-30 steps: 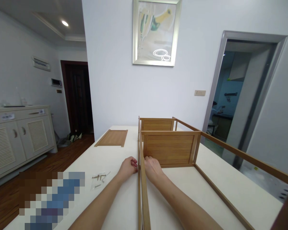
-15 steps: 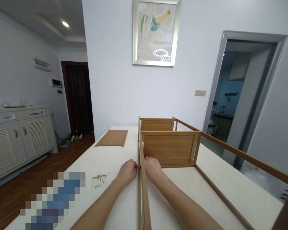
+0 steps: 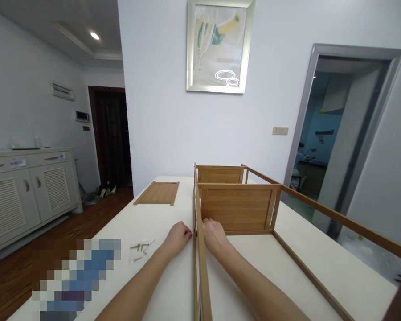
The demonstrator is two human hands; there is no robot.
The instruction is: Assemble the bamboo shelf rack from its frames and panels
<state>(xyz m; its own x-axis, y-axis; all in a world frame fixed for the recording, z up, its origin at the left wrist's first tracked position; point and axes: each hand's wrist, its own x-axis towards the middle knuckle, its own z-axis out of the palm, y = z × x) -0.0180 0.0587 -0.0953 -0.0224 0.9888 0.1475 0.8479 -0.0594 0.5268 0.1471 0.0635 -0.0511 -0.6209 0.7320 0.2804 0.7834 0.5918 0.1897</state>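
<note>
A wooden shelf frame (image 3: 205,285) lies on its side on a white table, with slatted-look wooden panels set across it. My left hand (image 3: 177,236) is at the outer side of the frame's left rails, fingers pinched together against the lower rail; whatever they hold is hidden. On the inner side, my right hand (image 3: 215,232) curls its fingers at the lower left corner of the nearer panel (image 3: 237,207), gripping where panel and rail meet. A small clear bag with screws (image 3: 140,250) and an L-shaped key lies left of my left forearm.
A loose wooden panel (image 3: 157,193) lies flat at the table's far left. Behind it the white table (image 3: 173,285) meets the wall. A long rail (image 3: 307,272) of the frame runs along the right side. A pixelated patch covers the table's left edge.
The view has shifted slightly, so everything sits a little further right. Both hands stay at the same corner of the frame; my left fingers have turned very slightly.
</note>
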